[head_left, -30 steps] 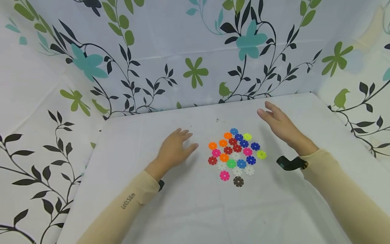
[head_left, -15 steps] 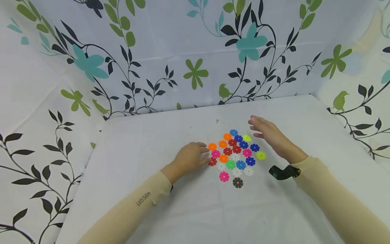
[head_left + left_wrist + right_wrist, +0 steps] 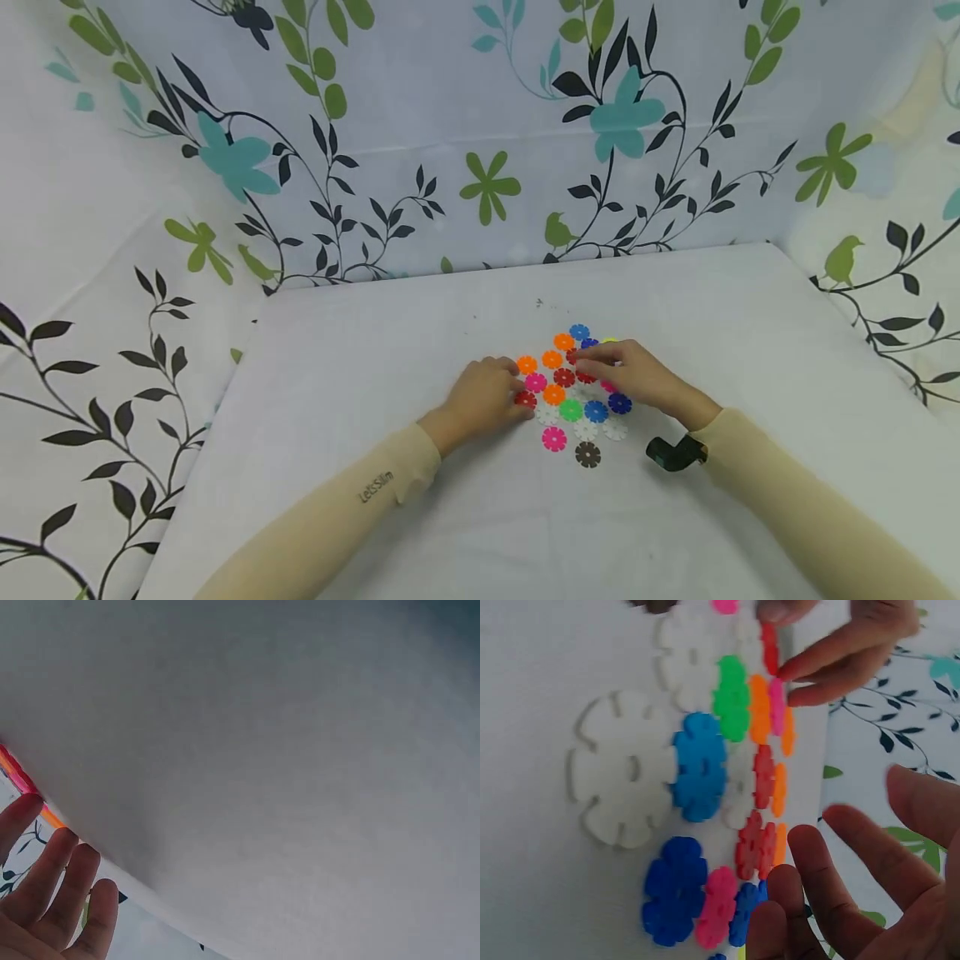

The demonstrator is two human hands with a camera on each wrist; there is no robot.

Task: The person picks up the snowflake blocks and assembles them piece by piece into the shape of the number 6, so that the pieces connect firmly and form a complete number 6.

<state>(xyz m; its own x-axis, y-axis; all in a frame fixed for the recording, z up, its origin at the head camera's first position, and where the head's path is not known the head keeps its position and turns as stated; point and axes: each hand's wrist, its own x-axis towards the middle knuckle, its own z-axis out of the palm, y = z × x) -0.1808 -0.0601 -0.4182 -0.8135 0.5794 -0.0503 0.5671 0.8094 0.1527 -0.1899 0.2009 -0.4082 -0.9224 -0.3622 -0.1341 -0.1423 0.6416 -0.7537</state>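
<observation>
A cluster of small notched plastic discs in several colours lies flat on the white tabletop in the head view. My left hand point(image 3: 480, 400) is at the cluster's left edge, its fingers and thumb around a red disc point(image 3: 526, 401); whether they touch it I cannot tell. My right hand point(image 3: 637, 375) reaches over the right side, fingertips near the red discs in the middle, covering some blue and pink ones. In the right wrist view its fingers point(image 3: 821, 877) are extended and loosely spread, above the table. The left wrist view shows the left fingers point(image 3: 79, 889) loosely bent, holding nothing visible.
The brown disc point(image 3: 588, 454) is nearest the front, with a pink disc point(image 3: 554, 439) beside it. White cloth covers the table point(image 3: 480, 533). A leaf-patterned curtain point(image 3: 420, 125) hangs behind and at the sides. A black wrist camera point(image 3: 675, 454) sticks out below the right wrist.
My left hand has moved right to the cluster's left edge. The right hand has come down and left, from beyond the cluster to over its right part. The discs look unmoved.
</observation>
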